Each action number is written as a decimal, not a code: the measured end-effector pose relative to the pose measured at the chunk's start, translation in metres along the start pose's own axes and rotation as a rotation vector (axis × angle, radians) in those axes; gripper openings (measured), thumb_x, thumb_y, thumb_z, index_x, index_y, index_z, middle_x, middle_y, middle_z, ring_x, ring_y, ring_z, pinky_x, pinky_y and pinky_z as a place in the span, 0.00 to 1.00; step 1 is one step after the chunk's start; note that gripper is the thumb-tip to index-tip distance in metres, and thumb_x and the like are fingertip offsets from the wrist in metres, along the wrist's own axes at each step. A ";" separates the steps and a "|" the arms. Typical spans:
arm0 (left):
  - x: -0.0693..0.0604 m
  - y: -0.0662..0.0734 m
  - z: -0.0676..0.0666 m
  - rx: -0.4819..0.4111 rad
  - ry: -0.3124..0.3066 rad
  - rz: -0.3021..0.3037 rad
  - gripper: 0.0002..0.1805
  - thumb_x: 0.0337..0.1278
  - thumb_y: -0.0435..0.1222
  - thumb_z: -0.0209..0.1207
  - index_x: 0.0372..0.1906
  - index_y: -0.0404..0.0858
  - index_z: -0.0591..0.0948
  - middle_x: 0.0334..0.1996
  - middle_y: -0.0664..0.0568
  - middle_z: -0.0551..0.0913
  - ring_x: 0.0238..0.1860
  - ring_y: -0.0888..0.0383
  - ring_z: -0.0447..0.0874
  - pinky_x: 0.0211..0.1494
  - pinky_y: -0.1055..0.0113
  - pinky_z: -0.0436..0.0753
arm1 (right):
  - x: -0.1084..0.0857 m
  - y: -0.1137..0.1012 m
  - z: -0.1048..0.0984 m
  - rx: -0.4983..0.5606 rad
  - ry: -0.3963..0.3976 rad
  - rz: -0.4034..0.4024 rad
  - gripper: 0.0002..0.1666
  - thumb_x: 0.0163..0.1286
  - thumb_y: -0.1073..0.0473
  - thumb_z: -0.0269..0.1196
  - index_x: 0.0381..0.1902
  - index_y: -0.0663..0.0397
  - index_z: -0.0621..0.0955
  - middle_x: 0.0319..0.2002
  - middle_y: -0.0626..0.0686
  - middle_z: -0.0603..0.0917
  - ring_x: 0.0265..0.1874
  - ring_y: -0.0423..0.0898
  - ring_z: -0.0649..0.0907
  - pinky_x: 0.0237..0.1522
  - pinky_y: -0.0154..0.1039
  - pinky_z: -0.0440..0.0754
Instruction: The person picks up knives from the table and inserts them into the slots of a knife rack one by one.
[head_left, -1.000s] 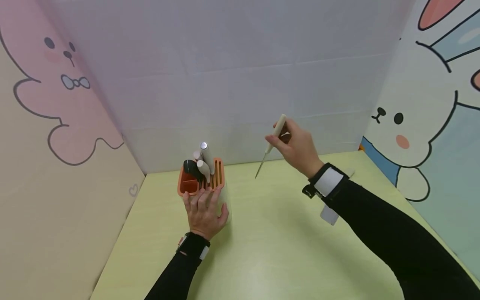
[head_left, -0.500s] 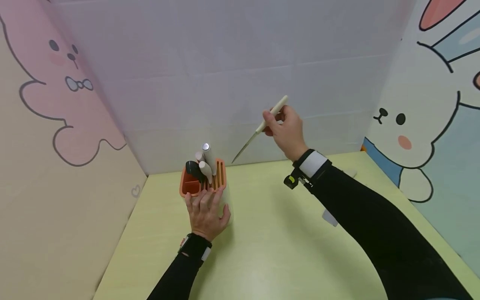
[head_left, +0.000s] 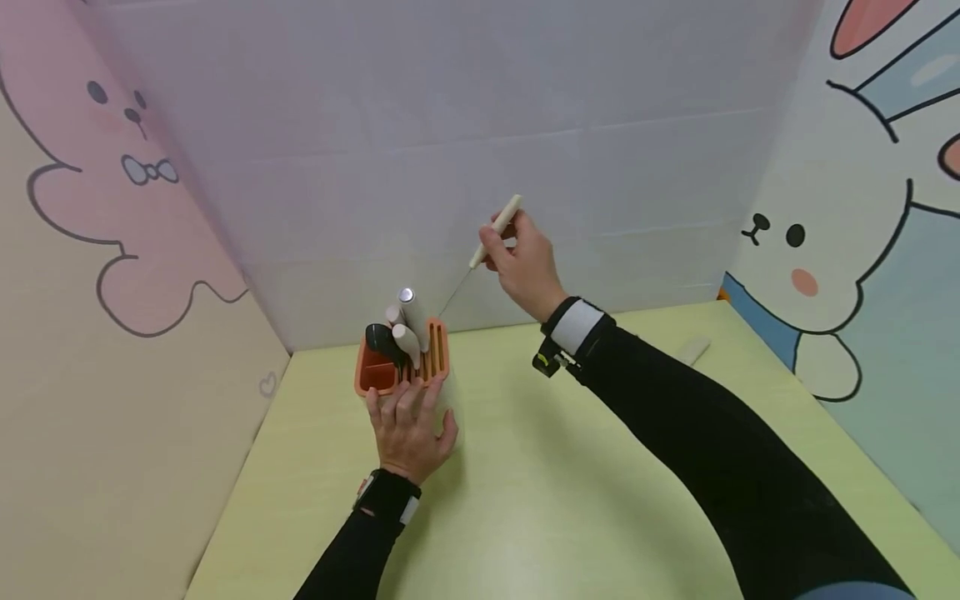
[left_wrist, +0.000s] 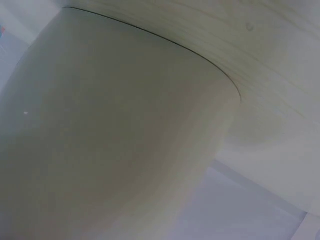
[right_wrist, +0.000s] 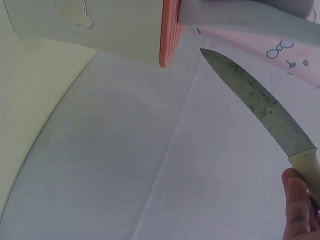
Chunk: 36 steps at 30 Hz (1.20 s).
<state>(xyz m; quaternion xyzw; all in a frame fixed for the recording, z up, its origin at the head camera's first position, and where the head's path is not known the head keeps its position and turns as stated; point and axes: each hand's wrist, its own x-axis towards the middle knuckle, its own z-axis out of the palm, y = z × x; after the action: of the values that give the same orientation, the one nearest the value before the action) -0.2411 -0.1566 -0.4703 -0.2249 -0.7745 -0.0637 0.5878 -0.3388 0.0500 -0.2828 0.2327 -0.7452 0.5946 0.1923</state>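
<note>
My right hand [head_left: 528, 271] pinches the cream handle of a kitchen knife [head_left: 497, 232] above the table. Its blade [right_wrist: 255, 97] slants down to the left, the tip near the back right corner of a knife holder [head_left: 360, 375] and apart from it in the right wrist view. The holder has a pale body [left_wrist: 125, 115] and an orange slotted top. My left hand [head_left: 408, 433] rests on the front of the holder, fingertips at the rim and thumb spread to the right. Several pale handles [head_left: 407, 342] and a black handle [head_left: 382, 340] stick up from the holder.
A flat pale object [head_left: 693, 351] lies on the light yellow table [head_left: 525, 500] at the right, partly hidden by my right sleeve. A whitish back wall [head_left: 637, 167] rises close behind the holder, with cartoon-printed walls at both sides.
My right hand has moved left with the knife, bringing the blade tip from over the table to the holder's back right corner. The left hand has stayed on the holder.
</note>
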 end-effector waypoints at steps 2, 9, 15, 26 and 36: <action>-0.001 0.000 0.000 -0.001 0.001 -0.002 0.29 0.42 0.42 0.56 0.56 0.39 0.79 0.47 0.40 0.75 0.53 0.44 0.66 0.55 0.36 0.58 | -0.002 -0.005 0.009 -0.063 -0.044 -0.057 0.20 0.73 0.51 0.53 0.55 0.58 0.70 0.40 0.54 0.77 0.33 0.45 0.85 0.39 0.35 0.82; -0.001 -0.002 0.000 -0.002 0.022 0.002 0.29 0.42 0.42 0.56 0.56 0.39 0.79 0.47 0.41 0.75 0.53 0.44 0.66 0.55 0.37 0.58 | -0.003 -0.013 0.028 -0.229 -0.134 -0.207 0.19 0.73 0.51 0.54 0.54 0.58 0.70 0.39 0.50 0.78 0.36 0.42 0.85 0.41 0.31 0.80; -0.002 -0.002 0.000 -0.004 0.015 -0.003 0.29 0.42 0.42 0.56 0.56 0.39 0.79 0.48 0.41 0.75 0.54 0.44 0.66 0.56 0.37 0.58 | -0.003 -0.015 0.037 -0.262 -0.176 -0.234 0.20 0.72 0.50 0.54 0.54 0.58 0.71 0.39 0.51 0.79 0.36 0.44 0.86 0.40 0.33 0.81; -0.002 -0.001 0.001 -0.002 -0.004 -0.005 0.28 0.44 0.43 0.55 0.56 0.39 0.79 0.47 0.40 0.74 0.54 0.44 0.66 0.56 0.37 0.58 | -0.007 -0.011 0.048 -0.334 -0.243 -0.283 0.16 0.69 0.52 0.60 0.48 0.54 0.75 0.37 0.47 0.79 0.32 0.41 0.80 0.34 0.32 0.77; -0.003 -0.002 0.003 -0.002 0.008 0.001 0.27 0.44 0.43 0.55 0.54 0.39 0.79 0.48 0.41 0.75 0.54 0.44 0.66 0.56 0.37 0.58 | -0.010 -0.008 0.056 -0.293 -0.321 -0.085 0.15 0.69 0.54 0.60 0.50 0.54 0.75 0.40 0.48 0.81 0.32 0.40 0.83 0.35 0.33 0.79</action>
<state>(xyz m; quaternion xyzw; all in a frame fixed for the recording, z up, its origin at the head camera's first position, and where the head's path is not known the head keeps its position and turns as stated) -0.2437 -0.1578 -0.4735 -0.2257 -0.7720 -0.0649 0.5907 -0.3268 -0.0046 -0.2940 0.3250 -0.8344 0.4265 0.1278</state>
